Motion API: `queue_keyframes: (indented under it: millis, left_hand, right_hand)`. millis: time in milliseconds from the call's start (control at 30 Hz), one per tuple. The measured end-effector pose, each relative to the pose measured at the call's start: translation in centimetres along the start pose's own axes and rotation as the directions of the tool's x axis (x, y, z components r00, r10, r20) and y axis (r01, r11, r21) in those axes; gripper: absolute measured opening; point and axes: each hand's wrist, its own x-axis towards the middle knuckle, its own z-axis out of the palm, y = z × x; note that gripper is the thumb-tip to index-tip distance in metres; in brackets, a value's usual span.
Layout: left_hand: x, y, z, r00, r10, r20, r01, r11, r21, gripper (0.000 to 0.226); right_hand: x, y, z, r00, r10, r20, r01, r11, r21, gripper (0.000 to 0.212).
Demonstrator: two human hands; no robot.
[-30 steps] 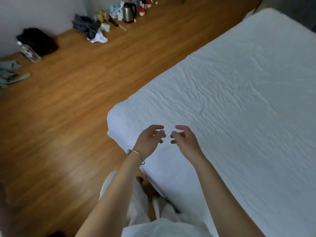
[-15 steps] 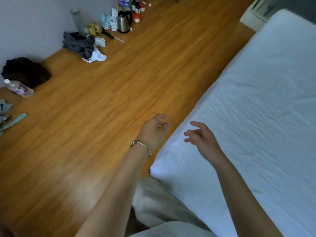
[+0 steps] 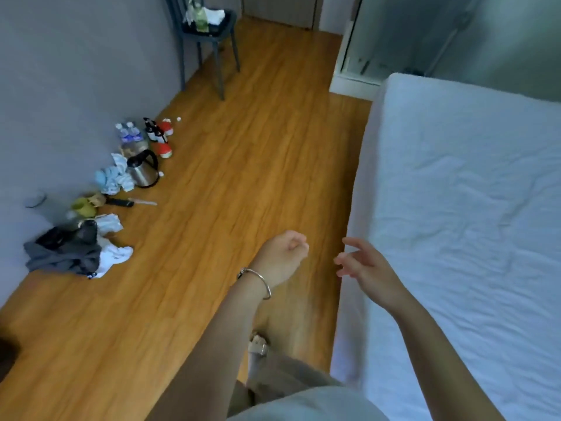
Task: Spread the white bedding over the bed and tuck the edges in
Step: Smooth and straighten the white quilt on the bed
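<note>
White bedding (image 3: 461,214) lengthwise away from viewer

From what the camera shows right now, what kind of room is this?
Most likely a bedroom, perhaps a rented or hotel room. A bed with white bedding fills the right side, a chair stands by the grey wall, and a kettle, bottles and clothes sit on the wooden floor.
</note>
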Motion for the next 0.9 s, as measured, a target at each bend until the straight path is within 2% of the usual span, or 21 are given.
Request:
queue_keyframes:
  millis: [67,167,300,400,533,667,767,900]
  left_hand:
    - [4.7,3.1,-2.8,0.998,0.045,0.037,-0.046,0.998,0.044,0.02]
    - [12.0,5.9,-7.3,0.989,0.098,0.109,-0.105,0.993,0.054,0.02]
    - [24.5,7.8,-14.0,0.988,0.077,0.136,-0.083,0.996,0.039,0.021]
    - [35.2,11.5,-16.7,0.959,0.115,0.259,-0.147,0.983,0.107,0.033]
    - [47.8,19.8,-16.0,0.907,0.151,0.393,-0.217,0.968,0.128,0.038]
    - [58.2,27.5,-14.2,0.846,0.133,0.517,-0.3,0.919,0.255,0.036]
    - [66.4,32.1,-11.6,0.797,0.118,0.592,-0.316,0.917,0.243,0.036]
    - [78.0,37.5,-5.9,0.764,0.016,0.645,-0.254,0.926,0.278,0.047]
  right_hand:
    - [4.5,-3.1,-0.5,0.997,-0.011,-0.073,0.014,0.999,0.035,0.04]
    - [11.7,-7.1,-0.7,0.994,-0.024,-0.11,0.032,0.997,0.072,0.037]
    - [23.2,-11.3,-0.9,0.989,-0.016,-0.146,0.032,0.993,0.11,0.037]
    - [32.1,-14.8,-2.2,0.977,0.002,-0.212,0.019,0.995,0.095,0.038]
    - [41.8,-20.1,-6.7,0.929,0.104,-0.355,-0.062,0.99,0.126,0.042]
    - [50.1,-22.6,-12.9,0.872,0.242,-0.426,-0.181,0.967,0.179,0.038]
    - [56.7,-22.5,-18.1,0.792,0.332,-0.513,-0.179,0.929,0.324,0.033]
    - [67.1,-22.0,-25.6,0.758,0.357,-0.545,-0.137,0.905,0.402,0.037]
